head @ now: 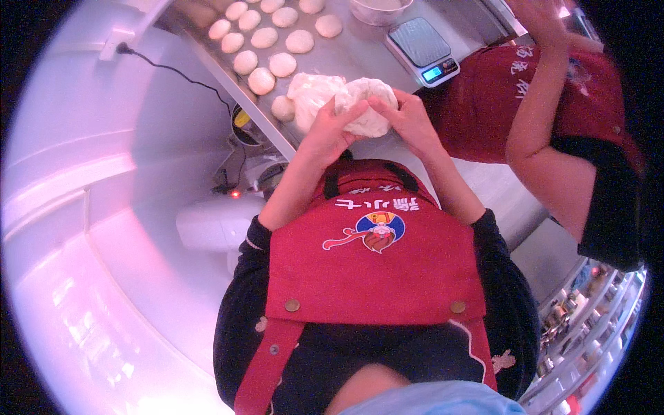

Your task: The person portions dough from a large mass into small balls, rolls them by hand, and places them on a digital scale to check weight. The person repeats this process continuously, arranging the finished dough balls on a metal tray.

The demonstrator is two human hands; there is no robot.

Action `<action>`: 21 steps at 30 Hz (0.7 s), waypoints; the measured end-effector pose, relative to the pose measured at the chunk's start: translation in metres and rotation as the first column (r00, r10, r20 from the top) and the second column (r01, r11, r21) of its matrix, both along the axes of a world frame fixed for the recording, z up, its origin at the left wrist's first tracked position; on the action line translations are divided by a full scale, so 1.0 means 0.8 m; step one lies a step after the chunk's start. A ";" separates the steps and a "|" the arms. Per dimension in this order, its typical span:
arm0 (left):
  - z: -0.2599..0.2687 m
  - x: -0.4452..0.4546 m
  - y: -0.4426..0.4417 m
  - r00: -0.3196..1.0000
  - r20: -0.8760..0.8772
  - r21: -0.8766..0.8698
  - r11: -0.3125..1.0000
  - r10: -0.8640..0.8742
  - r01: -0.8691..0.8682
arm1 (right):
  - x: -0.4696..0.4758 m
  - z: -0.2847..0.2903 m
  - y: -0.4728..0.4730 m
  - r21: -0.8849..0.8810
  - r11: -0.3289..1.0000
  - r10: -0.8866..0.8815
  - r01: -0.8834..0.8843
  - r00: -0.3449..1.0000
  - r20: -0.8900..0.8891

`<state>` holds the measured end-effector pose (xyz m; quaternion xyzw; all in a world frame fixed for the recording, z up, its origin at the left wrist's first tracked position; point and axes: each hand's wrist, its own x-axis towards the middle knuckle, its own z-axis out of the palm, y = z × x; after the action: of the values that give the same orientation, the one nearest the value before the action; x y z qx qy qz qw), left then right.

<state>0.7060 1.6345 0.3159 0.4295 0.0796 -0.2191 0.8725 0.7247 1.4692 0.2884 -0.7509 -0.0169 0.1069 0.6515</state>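
Both my hands are around a lump of white dough [374,98] at the near edge of a metal worktop [358,59]. My left hand [334,123] holds its left side, thumb on top. My right hand [412,116] grips the right side, its thumb pressing on the dough's surface. Touching it on the left is a second pale, wrinkled mass [311,96], shiny like dough or plastic film; I cannot tell which. A round dough piece [283,108] lies against that mass. Several more flattened dough rounds [282,65] are spread in loose rows beyond it.
A digital kitchen scale [423,46] with a lit display stands right of the dough, a bowl [380,11] behind it. A co-worker's arm [539,114] and red apron [482,104] are close on my right. Left are the worktop's raised edge [244,101] and a power cable [176,72].
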 end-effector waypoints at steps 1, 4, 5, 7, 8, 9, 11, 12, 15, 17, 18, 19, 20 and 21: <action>0.006 0.000 0.000 1.000 0.002 0.006 1.000 -0.007 0.007 | 0.002 0.005 -0.001 0.034 0.999 0.003 -0.004 0.999 0.032; 0.007 0.003 0.000 0.999 0.033 0.074 0.997 -0.015 0.013 | 0.012 -0.007 0.004 0.070 0.997 -0.039 0.032 0.994 0.106; 0.004 0.005 0.000 0.999 0.048 0.105 0.994 -0.017 0.012 | 0.015 -0.013 0.006 0.072 0.996 -0.061 0.052 0.990 0.127; 0.004 0.004 0.001 0.995 0.093 0.193 0.981 -0.043 0.024 | 0.009 0.004 0.007 -0.158 0.980 -0.074 0.120 0.960 0.272; 0.004 0.004 0.003 0.992 0.115 0.236 0.971 -0.057 0.029 | 0.004 0.011 0.008 -0.265 0.950 -0.069 0.167 0.937 0.343; 0.000 0.006 0.001 0.994 0.087 0.285 0.958 -0.068 0.040 | 0.004 0.011 0.007 -0.360 0.909 -0.046 0.211 0.908 0.416; -0.008 0.005 -0.001 0.996 0.033 0.380 0.923 -0.086 0.067 | 0.003 0.006 0.008 -0.522 0.791 0.023 0.318 0.838 0.545; -0.018 0.007 -0.001 0.997 0.017 0.287 0.956 -0.073 0.065 | 0.005 0.005 0.007 -0.531 0.762 0.023 0.372 0.803 0.595; -0.035 0.005 0.004 0.998 -0.054 0.030 0.999 -0.010 0.011 | 0.018 0.028 -0.008 -0.612 0.755 0.164 0.235 0.837 0.523; -0.021 -0.002 -0.001 0.991 -0.130 -0.121 0.991 0.040 -0.056 | 0.042 0.038 -0.028 -0.457 0.856 0.030 0.243 0.858 0.513; -0.024 -0.006 -0.001 0.992 -0.105 -0.147 0.986 0.066 -0.082 | 0.065 0.041 -0.037 -0.378 0.875 -0.075 0.301 0.857 0.510; -0.021 -0.009 0.004 0.997 -0.078 -0.243 0.969 0.018 -0.037 | 0.099 0.040 -0.050 -0.344 0.863 -0.140 0.370 0.829 0.541; -0.019 -0.007 0.010 0.998 -0.047 -0.340 0.940 -0.042 0.023 | 0.140 0.037 -0.073 -0.313 0.838 -0.212 0.448 0.794 0.569; -0.017 -0.010 0.014 0.997 -0.011 -0.428 0.901 -0.077 0.064 | 0.178 0.036 -0.092 -0.160 0.875 -0.318 0.456 0.792 0.521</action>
<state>0.6978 1.6461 0.3026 0.2275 0.0261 -0.2685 0.9357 0.8668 1.3953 0.3172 -0.8242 -0.0067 -0.2179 0.5227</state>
